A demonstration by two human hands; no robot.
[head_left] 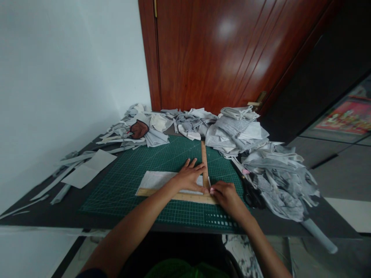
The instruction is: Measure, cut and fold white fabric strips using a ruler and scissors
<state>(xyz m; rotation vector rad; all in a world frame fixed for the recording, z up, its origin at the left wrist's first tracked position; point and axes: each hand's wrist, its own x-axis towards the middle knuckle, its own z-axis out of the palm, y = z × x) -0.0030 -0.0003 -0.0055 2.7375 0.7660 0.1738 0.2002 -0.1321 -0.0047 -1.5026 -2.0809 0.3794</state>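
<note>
A piece of light grey cloth [156,179] lies flat on the green cutting mat [116,185]. Over its near edge and right end rests a wooden L-shaped ruler [174,196], one arm pointing away from me. My left hand [189,175] is spread flat across the ruler's corner and the cloth, fingers apart. Just right of that corner, my right hand [226,195] has its thumb and fingers pinched together at the ruler's edge. Whatever is in that pinch is too small to make out. A thin pale sliver [209,180] shows just above the right fingertips.
Black-handled scissors [252,193] lie right of the mat, beside heaped grey cloth [284,181]. More cloth [191,121] is piled along the back. At left are a folded pale sheet [89,168], loose strips and a brown pouch-like piece [139,129]. A wooden door [203,54] stands behind.
</note>
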